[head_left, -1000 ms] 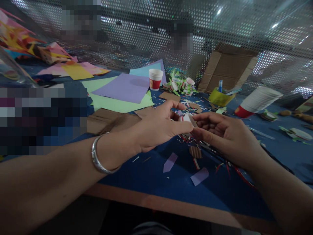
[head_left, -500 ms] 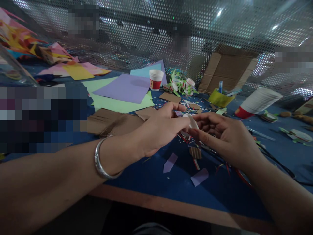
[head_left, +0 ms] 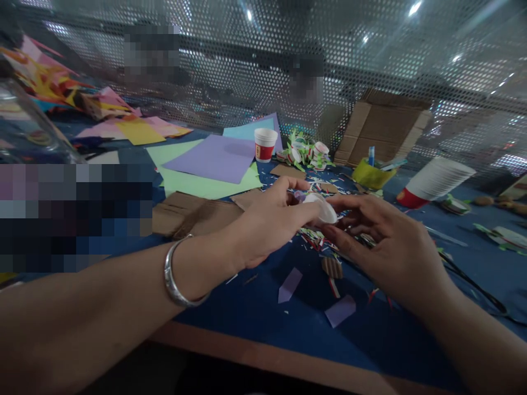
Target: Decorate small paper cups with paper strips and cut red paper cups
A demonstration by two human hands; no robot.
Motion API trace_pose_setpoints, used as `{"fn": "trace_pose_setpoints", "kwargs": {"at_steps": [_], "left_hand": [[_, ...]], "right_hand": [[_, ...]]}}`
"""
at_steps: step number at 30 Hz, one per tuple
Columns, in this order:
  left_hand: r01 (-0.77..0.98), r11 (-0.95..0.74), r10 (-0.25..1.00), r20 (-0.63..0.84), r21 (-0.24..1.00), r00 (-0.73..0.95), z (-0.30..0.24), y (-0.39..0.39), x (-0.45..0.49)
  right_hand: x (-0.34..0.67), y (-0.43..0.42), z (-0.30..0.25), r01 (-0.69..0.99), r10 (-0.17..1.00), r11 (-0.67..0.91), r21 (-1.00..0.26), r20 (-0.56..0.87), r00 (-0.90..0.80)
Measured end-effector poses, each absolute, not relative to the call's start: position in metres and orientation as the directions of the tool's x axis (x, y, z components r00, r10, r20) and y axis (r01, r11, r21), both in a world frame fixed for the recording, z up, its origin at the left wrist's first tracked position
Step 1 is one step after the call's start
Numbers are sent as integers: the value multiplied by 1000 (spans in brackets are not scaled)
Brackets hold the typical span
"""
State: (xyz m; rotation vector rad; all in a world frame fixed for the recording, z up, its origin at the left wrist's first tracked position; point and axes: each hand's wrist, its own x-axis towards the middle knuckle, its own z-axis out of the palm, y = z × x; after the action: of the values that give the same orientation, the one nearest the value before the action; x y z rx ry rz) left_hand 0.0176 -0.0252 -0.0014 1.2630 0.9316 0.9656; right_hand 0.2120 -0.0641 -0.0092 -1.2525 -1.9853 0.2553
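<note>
Between my two hands is a small white round piece (head_left: 328, 213), which looks like the cut-down bottom of a paper cup. My left hand (head_left: 274, 222) holds it from the left, thumb pressed against its near side. A bit of purple paper (head_left: 300, 195) shows by the left fingers. From the right, my right hand (head_left: 381, 233) pinches the piece's edge between thumb and fingertips. Paper scraps (head_left: 312, 239) lie on the table beneath the hands. Closer to me are two purple paper strips (head_left: 290, 285) and a small corrugated cardboard bit (head_left: 331, 267).
Purple paper (head_left: 214, 156) and green sheets lie behind my left hand, near brown cardboard (head_left: 197, 211). A paper cup (head_left: 265, 145) stands at the back. Right of it are green-fringed cup pieces (head_left: 304, 151), a yellow holder (head_left: 373, 174) and a tilted cup stack (head_left: 438, 178).
The white piece has turned, so more of its round opening faces me. Both hands keep hold of it. The whole scene sits slightly lower in the view.
</note>
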Motion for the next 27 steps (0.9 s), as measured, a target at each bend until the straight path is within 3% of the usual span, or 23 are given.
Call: {"fn": "trace_pose_setpoints", "kwargs": {"at_steps": [7, 16, 27], "left_hand": [[-68, 74, 944, -48, 995, 326, -3, -22, 18], [-137, 195, 928, -137, 971, 346, 4, -28, 21], [-236, 159, 946, -80, 959, 314, 0, -30, 22]], "right_hand": [[214, -63, -9, 695, 723, 619, -367, 612, -320], [207, -61, -9, 646, 699, 661, -383, 627, -343], [207, -61, -8, 647, 672, 675, -354, 657, -342]]}}
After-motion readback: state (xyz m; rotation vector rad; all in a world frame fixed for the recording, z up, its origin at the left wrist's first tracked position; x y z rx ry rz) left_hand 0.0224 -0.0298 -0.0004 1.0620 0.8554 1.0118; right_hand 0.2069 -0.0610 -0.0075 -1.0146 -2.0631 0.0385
